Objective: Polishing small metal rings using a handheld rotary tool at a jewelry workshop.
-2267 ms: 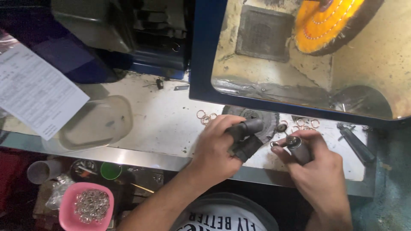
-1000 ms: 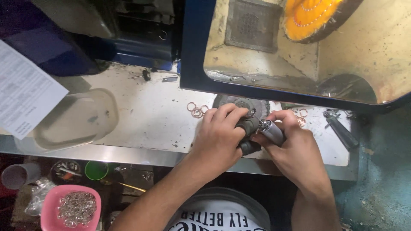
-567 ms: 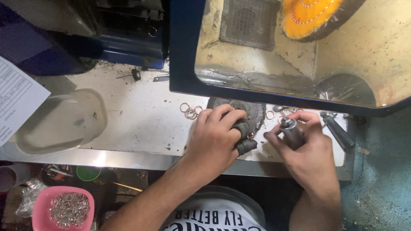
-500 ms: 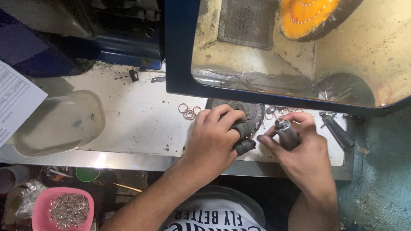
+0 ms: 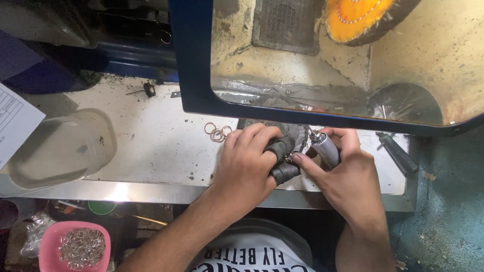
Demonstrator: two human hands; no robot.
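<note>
A small ring [image 5: 289, 158] sits pinched between the two hands, just in front of the blue-framed polishing hood [image 5: 196, 75] at the near part of the surface [image 5: 151, 146]. The left hand [image 5: 248, 166] is clenched around a dark, stubby holder [image 5: 281, 160], its fingers in dark wraps, and the ring shows at the holder's right end. The right hand [image 5: 348, 176] grips a grey cylindrical hand tool [image 5: 325, 149], tip pointing up and left toward the hood, while its forefinger reaches across to touch the ring. Both hands rest over a grimy dark pad [image 5: 297, 132] that lies partly under the hood's lower edge.

Just left of the left hand, a few loose copper-coloured rings [image 5: 217, 132] lie on the surface. Further left of the hood stands a clear plastic tub [image 5: 60, 148], and beyond that a sheet of paper [image 5: 15, 121] at the edge of view. To the right of the right hand, close under the hood's corner, lies a dark metal tool [image 5: 398, 151]. Inside the hood, up behind the hands, hangs an orange buffing wheel [image 5: 358, 17] beside a mesh vent [image 5: 285, 22]. Below the surface's front edge, down to the left, a pink bowl [image 5: 50, 242] holds a heap of more rings. The hood's frame crowds the space right above the hands.
</note>
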